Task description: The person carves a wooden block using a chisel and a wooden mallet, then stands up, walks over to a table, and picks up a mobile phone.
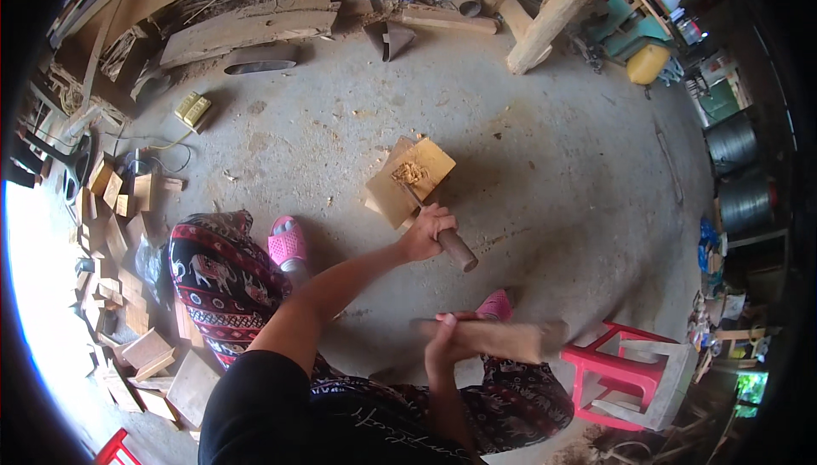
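My left hand (427, 233) is wrapped around the wooden handle of a chisel (460, 254). The narrow blade slants away from me, its tip among curled shavings (410, 174) on top of a wood block (437, 159). This block rests on other wood pieces on the floor, so its underside is hidden. In my right hand (446, 348), lower and closer to my body, is a thick wooden mallet (509, 339), held roughly level and smeared by motion. Its heavy end points right, apart from the chisel.
Many cut wood blocks (146, 350) lie piled at the left. A red plastic stool (625, 371) stands close on my right. My feet wear pink sandals (287, 241). A power strip (192, 109) with a cord lies far left; planks (247, 31) and a wooden post (553, 22) line the back.
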